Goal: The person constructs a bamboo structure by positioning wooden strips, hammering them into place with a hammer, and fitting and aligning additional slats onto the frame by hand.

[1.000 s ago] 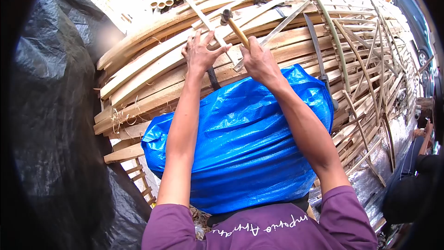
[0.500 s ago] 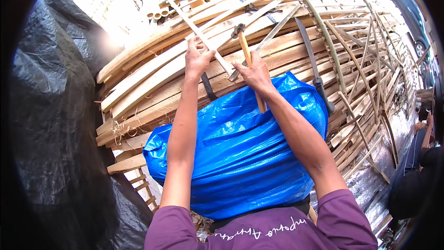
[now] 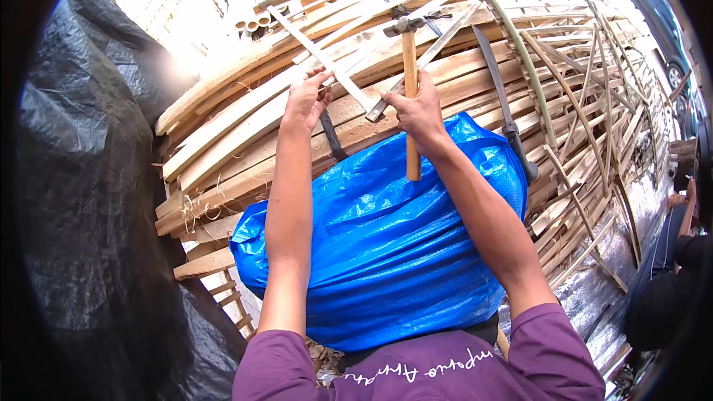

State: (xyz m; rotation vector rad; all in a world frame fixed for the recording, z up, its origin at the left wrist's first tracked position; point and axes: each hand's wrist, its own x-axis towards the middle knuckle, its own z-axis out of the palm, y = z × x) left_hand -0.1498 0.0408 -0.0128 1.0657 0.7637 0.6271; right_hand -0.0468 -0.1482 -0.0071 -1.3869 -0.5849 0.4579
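My right hand (image 3: 420,111) is closed around the handle of a hammer (image 3: 411,67). The hammer stands nearly upright in view, its dark metal head at the far end. My left hand (image 3: 303,104) is closed, fingertips at a thin pale wooden strip (image 3: 306,43). Whether a small piece is also between those fingers, I cannot tell. The strip's near end meets a second, greyish strip (image 3: 453,26) in a V shape. Across my lap lies a blue tarp (image 3: 386,245), beneath both forearms.
Split bamboo slats (image 3: 245,141) spread beyond the tarp. A machete (image 3: 499,89) with a dark handle lies right of my right hand. Black plastic sheeting (image 3: 89,178) hangs at left. Loose sticks (image 3: 587,141) form a lattice at right, with a person (image 3: 676,267) beyond.
My right hand has shifted slightly right, and the hammer has swung more upright, its head moving right and farther away. My left hand has moved slightly left along the strip.
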